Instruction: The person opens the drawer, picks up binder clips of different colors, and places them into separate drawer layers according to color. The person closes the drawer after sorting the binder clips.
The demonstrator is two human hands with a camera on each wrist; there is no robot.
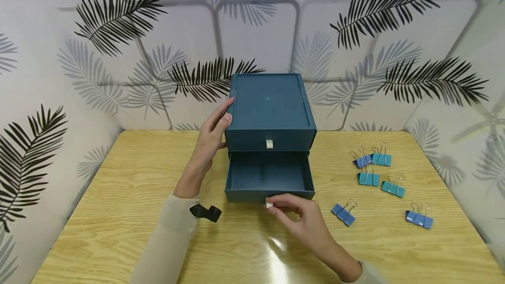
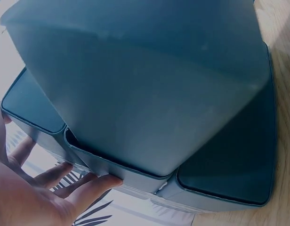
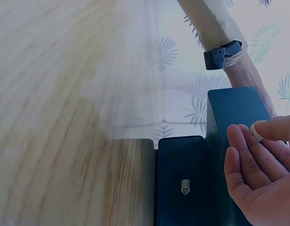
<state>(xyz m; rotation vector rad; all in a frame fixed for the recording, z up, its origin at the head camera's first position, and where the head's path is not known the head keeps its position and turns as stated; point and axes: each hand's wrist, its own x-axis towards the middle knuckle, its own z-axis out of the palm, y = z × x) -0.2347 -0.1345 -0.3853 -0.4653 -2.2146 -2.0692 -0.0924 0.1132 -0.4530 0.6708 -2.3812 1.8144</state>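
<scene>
From my remote feeds, I see the fingers of the right hand [image 1: 301, 218] at the lower front, thumb and forefinger pinching a white pull tab [image 1: 269, 204], the other fingers loosely bent beside it. The fingers of the left hand [image 1: 211, 133] are spread against the left side of a dark blue cabinet [image 1: 270, 100], touching it near the top edge; I find no grip there, only contact. That cabinet stands mid-desk, toward the far edge. The pinched tab belongs to its lower drawer [image 1: 245, 196], which is slid out toward the person, so I can look down onto its inside floor. Above it the upper drawer [image 1: 248, 139] sits flush in the body, its own white tab [image 1: 269, 144] untouched. A black band [image 1: 205, 212] hangs at the left wrist, by a pale sleeve [image 1: 169, 236]. On the right of the wood-grain desk [image 1: 118, 187] I count six binder clips: three teal clips [image 1: 368, 179] and a violet-blue clip [image 1: 363, 161] near one another, two blue clips [image 1: 343, 214] nearer the person, well apart. Behind everything rises a pale wall covering [image 1: 256, 43] printed with leaves.
</scene>
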